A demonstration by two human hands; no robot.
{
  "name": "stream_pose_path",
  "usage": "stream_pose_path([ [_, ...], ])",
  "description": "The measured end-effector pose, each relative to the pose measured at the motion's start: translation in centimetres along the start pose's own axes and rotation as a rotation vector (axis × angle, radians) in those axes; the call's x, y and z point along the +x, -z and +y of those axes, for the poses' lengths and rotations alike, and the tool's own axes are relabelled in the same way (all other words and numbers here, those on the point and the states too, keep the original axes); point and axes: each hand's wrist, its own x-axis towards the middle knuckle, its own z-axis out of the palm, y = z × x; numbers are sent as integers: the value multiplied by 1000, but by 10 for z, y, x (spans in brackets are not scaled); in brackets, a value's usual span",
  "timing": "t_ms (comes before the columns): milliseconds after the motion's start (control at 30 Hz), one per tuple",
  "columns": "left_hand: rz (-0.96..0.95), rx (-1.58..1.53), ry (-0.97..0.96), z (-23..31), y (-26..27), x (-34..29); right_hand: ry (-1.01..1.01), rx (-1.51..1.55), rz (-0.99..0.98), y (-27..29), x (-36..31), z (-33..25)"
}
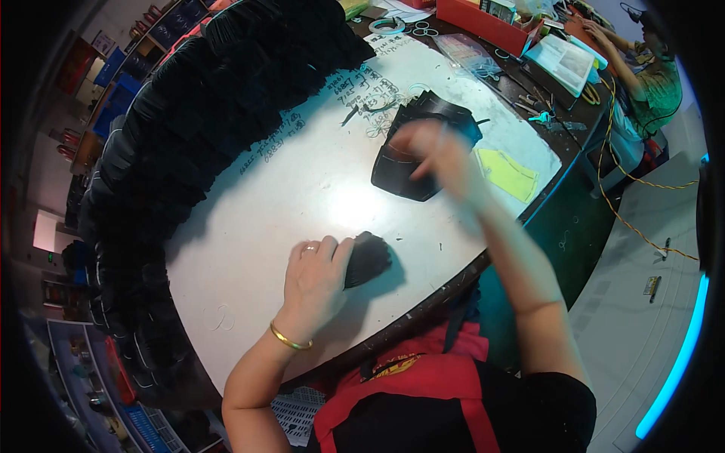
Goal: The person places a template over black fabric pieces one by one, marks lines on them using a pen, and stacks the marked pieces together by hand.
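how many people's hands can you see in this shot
3 clearly: the left hand rests on a small black piece, the blurred right hand is over a black piece, and a co-worker's hand is far right. The co-worker's other hand may be hidden.

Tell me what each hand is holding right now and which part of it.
The left hand presses a small black piece to the white table, fingers over its left end. The right hand, blurred, is on the black stack; its grip cannot be told.

left hand flat, right hand raised, blurred
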Motion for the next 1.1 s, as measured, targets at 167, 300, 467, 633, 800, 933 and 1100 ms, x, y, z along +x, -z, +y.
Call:
stream_pose_path([
  [167, 43, -164, -299, -8, -6, 54, -269, -1051, 296, 145, 95, 44],
  [300, -190, -301, -266, 1, 17, 94, -420, -942, -46, 141, 110, 50],
  [467, -413, -333, -220, 1, 21, 112, -597, -745, -171, 90, 104, 6],
  [633, -285, -299, -257, 6, 13, 107, -508, -739, -380, 66, 93, -14],
  [800, -271, -226, -165, 17, 15, 94, -315, -1101, -548, 17, 62, -71],
  [933, -194, -188, -126, 25, 11, 83, -137, -1378, -518, -10, 40, -72],
  [1100, 35, -146, -175, 27, -6, 67, -6, -1401, -426, -26, 39, -50],
])
